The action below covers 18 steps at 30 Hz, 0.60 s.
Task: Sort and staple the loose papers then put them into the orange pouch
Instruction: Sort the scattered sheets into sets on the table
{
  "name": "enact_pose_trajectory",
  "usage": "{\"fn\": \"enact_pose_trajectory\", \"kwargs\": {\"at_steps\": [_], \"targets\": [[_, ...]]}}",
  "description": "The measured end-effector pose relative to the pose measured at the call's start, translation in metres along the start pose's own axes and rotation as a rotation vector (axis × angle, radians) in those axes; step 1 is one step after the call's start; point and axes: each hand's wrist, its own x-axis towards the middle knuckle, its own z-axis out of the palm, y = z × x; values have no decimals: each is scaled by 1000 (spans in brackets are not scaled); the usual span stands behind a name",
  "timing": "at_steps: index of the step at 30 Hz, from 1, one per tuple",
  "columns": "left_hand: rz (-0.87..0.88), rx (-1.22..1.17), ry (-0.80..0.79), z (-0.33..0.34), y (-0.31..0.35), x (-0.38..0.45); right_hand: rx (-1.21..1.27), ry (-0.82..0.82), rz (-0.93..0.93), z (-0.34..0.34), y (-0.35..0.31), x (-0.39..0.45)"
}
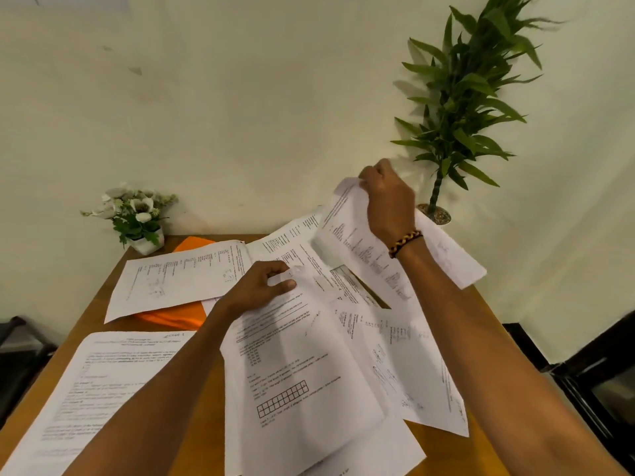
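Orange fabric shows in only two patches: the pouch [171, 319] lies at the far left of the wooden worktop [206, 389], mostly buried under a printed sheet [178, 276], so its opening and full outline cannot be seen. White papers cover most of the worktop, overlapping so thickly in the middle that their number cannot be told. The left hand [257, 290] pinches the top edge of a page with a grid [295, 372] between its thumb and curled fingers, and the page's lower corner runs off the bottom of the view. The right hand [388, 201], with a braided bracelet [405, 242] at the wrist, is raised above the worktop and grips the upper edge of a lifted sheet [350, 235], which hangs tilted; its fingertips are hidden behind the paper. Another page [103, 389] lies at the near left, cut off by the frame edge. The print on every page is too blurred to read. No stapler can be made out among the papers. A small pot of white flowers [137, 214] stands at the far left corner, and a tall green plant [460, 97] at the far right, its pot partly hidden behind the lifted sheet.
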Motion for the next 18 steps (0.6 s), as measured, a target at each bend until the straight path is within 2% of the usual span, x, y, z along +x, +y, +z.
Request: {"fn": "enact_pose_trajectory", "kwargs": {"at_steps": [3, 7, 11, 13, 18], "targets": [[15, -82, 29, -7, 8, 3, 130, -337, -7, 11, -21, -5], [2, -142, 157, -14, 18, 12, 343, -615, 101, 28, -42, -13], [-89, -191, 357, -15, 19, 24, 523, -710, 91, 35, -63, -14], [-55, -199, 455, -13, 22, 26, 562, -727, 64, 34, -70, -12], [39, -287, 513, -12, 32, 27, 602, -828, 104, 22, -75, 1]]}}
